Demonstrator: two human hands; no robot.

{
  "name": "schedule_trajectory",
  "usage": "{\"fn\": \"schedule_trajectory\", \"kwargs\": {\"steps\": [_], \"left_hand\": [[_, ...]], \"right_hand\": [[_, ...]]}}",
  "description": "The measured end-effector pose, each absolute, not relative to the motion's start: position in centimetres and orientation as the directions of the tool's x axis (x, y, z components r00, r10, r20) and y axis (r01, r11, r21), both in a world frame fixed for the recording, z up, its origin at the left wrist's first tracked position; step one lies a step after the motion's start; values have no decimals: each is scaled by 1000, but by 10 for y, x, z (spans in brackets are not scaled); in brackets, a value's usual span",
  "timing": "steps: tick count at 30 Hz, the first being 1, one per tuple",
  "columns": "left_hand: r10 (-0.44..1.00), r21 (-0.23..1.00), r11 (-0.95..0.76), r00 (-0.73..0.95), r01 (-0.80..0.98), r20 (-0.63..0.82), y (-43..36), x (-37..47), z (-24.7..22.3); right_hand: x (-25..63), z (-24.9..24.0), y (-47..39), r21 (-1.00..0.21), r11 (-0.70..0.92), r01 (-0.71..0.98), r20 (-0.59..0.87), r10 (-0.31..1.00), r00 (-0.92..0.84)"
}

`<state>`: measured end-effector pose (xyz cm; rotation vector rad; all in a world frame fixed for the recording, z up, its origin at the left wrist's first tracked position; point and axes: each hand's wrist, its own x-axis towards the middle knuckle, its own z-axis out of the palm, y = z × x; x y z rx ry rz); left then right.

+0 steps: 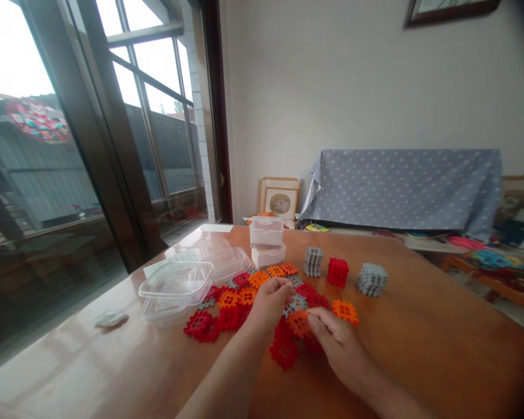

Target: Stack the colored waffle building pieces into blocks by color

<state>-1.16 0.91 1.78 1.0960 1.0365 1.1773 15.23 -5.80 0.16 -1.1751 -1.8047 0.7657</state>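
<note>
My right hand pinches an orange square building tile with notched edges by its right side, thumb on top. Just left of it, my left hand hovers over the heap with thumb and fingertips together; what they hold, if anything, is hidden. Beneath and around both hands lies a loose spread of interlocking tiles: red tiles, orange tiles and grey tiles. A separate orange tile lies to the right of the heap, beyond my right hand.
Behind the heap stand a grey tile stack, a red stack and another grey stack. White plastic boxes are stacked further back. Clear plastic containers and a small packet sit leftward on the wooden table.
</note>
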Motion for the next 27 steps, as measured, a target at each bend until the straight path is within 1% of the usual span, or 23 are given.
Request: {"fn": "schedule_trajectory", "kwargs": {"steps": [2, 5, 8, 10, 13, 15, 17, 19, 23, 27], "left_hand": [[981, 985, 75, 190, -158, -44, 4, -8, 20], [949, 984, 79, 313, -162, -25, -4, -1, 20], [916, 984, 90, 400, -152, -22, -7, 5, 16], [910, 981, 122, 412, -148, -51, -7, 7, 13], [921, 969, 179, 376, -171, -104, -5, 8, 10], [927, 957, 201, 356, -211, -116, -5, 7, 9], [926, 944, 223, 355, -245, -127, -5, 7, 9], [919, 933, 253, 364, -256, -150, -4, 7, 8], [914, 932, 266, 370, -245, -164, -3, 7, 6], [914, 936, 266, 369, -230, -169, -6, 9, 9]], "right_hand": [[162, 1, -51, -903, 294, 313, 264, 955, -137], [172, 1, -43, -956, 232, 180, 224, 973, -63], [179, 0, -38, -961, 221, 164, 219, 975, -29], [183, -1, -36, -951, 236, 199, 236, 971, -23], [190, -2, -35, -921, 267, 285, 270, 962, -31], [195, 0, -36, -858, 305, 414, 306, 950, -65], [199, 4, -38, -763, 340, 550, 342, 934, -103], [202, 8, -39, -687, 360, 632, 360, 923, -134], [205, 13, -39, -614, 411, 674, 384, 901, -200], [206, 14, -39, -583, 425, 692, 395, 893, -215]]}}
